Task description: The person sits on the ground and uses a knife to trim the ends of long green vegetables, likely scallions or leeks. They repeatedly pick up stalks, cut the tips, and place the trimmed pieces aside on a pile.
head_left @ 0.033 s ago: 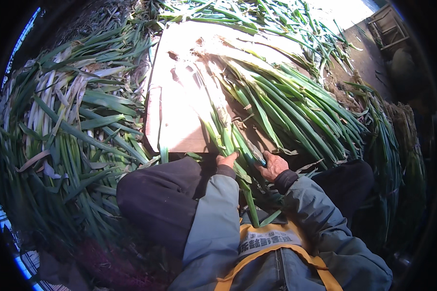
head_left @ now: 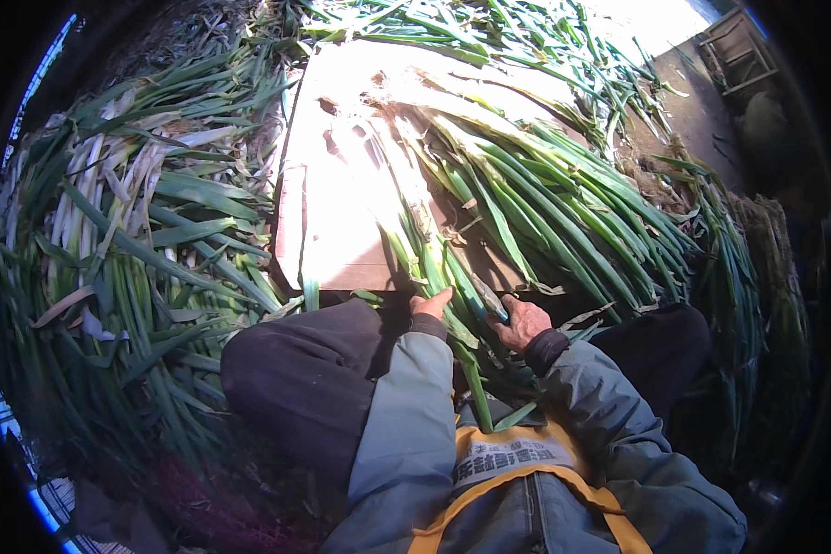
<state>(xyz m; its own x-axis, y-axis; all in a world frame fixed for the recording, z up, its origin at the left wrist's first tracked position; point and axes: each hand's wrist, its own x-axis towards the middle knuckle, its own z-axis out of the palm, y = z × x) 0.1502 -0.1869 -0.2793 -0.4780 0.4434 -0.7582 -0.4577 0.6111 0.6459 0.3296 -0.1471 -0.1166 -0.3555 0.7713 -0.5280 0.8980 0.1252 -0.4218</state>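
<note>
My left hand (head_left: 430,305) is closed round the green leaves of a few long green onions (head_left: 427,249). Their white root ends lie up on a board (head_left: 337,270) in front of me, and the leaf tips hang down toward my lap. Close by on the right, my right hand (head_left: 525,324) grips a knife (head_left: 487,295) with a blue-green handle. Its narrow blade points away from me, alongside the held leaves. My fingers hide part of the handle. Just beyond, a thick bunch of green onions (head_left: 563,198) slants across the board.
A big heap of green onions (head_left: 111,222) covers the left side. Loose leaves (head_left: 452,28) are strewn past the board's far edge. More onion bundles (head_left: 734,277) stand on the right, and a wooden crate (head_left: 737,51) sits at the far right. My knees (head_left: 295,360) flank the work.
My right hand has shifted slightly toward me with the knife, and more of the blade shows beside the leaves. My left hand keeps its hold in nearly the same place.
</note>
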